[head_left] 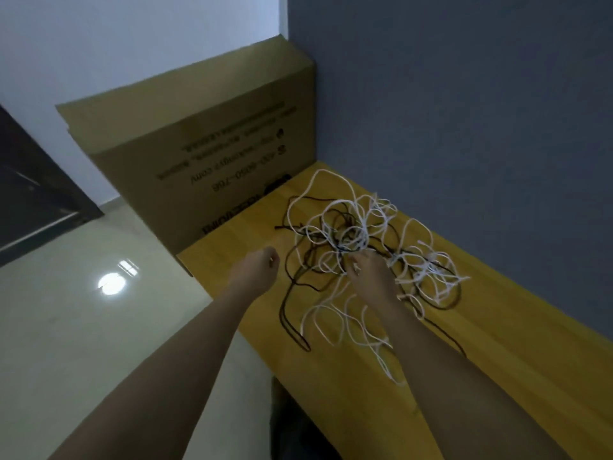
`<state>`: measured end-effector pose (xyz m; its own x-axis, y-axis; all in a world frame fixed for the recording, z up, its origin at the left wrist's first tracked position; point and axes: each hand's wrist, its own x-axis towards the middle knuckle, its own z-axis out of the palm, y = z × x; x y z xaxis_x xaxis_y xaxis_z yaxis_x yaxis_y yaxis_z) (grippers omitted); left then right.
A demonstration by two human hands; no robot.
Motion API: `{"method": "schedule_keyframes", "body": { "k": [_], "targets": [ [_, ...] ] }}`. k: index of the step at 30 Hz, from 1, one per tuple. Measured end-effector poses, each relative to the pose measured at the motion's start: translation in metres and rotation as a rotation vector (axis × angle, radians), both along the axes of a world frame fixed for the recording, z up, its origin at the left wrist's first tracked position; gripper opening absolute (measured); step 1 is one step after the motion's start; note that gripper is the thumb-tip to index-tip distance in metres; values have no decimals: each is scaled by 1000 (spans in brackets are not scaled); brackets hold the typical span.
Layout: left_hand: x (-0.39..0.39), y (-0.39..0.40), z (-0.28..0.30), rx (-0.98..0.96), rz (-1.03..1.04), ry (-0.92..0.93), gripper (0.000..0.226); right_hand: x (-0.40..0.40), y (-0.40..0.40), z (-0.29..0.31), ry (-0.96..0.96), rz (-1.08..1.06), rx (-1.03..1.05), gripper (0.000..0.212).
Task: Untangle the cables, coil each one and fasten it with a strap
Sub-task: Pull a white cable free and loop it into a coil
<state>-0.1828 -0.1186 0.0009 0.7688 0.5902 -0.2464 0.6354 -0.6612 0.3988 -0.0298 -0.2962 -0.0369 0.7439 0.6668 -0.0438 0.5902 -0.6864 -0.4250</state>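
1. The tangle of cables point(358, 247) lies on the yellow table point(497, 343), right of the frame's centre, close to the grey wall point(464, 111).
2. The tangle consists of white cables point(335, 200) and dark cables point(288, 293) looped through one another; none is coiled.
3. The right hand point(368, 270) is at the middle of the frame, reaching into the lower middle of the tangle. Its fingers are curled down among the strands where white and dark loops cross; which strand they grip cannot be told.
4. Loose white loops lie under and on both sides of the right forearm, toward the lower centre of the frame.
5. The left hand point(258, 263) is just left of the tangle, above the table's left edge. Its fingers are curled into a fist; whether it holds a strand cannot be told. The nearest dark loop lies just to its right.
6. A cardboard box point(205, 144) stands in the upper left of the frame, touching the far end of the table.
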Motion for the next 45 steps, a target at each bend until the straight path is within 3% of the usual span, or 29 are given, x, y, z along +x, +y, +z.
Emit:
{"method": "schedule_keyframes", "body": {
  "k": [5,9,12,14,18,24,29,34,37,41,45],
  "targets": [
    [40,100,-20,46,-32,18,28,44,114,-20,-24,13,45,31],
    [75,159,-30,-8,-94,87,29,68,196,-17,-275,97,151,39],
    [103,196,-34,-5,-154,102,30,84,235,-30,-376,217,34,19],
    [118,212,-39,-18,-185,97,29,96,235,-42,-326,228,-61,14],
    [149,222,-59,-82,-327,106,27,108,183,-53,-176,92,-319,27],
    [175,195,-101,-111,-645,166,39,56,99,-43,98,-256,-610,37],
    [193,190,-117,76,-944,321,53,28,119,-34,155,-425,-474,41],
    [201,202,-134,15,-967,390,48,10,158,-36,120,-444,-362,42],
    [206,200,-128,4,-991,253,42,2,165,-41,111,-374,-429,42],
    [230,179,-113,11,-1041,70,41,2,154,-43,126,-453,-490,44],
    [253,157,-115,189,-1235,86,49,8,141,-43,133,-509,-465,43]
  ]
}}
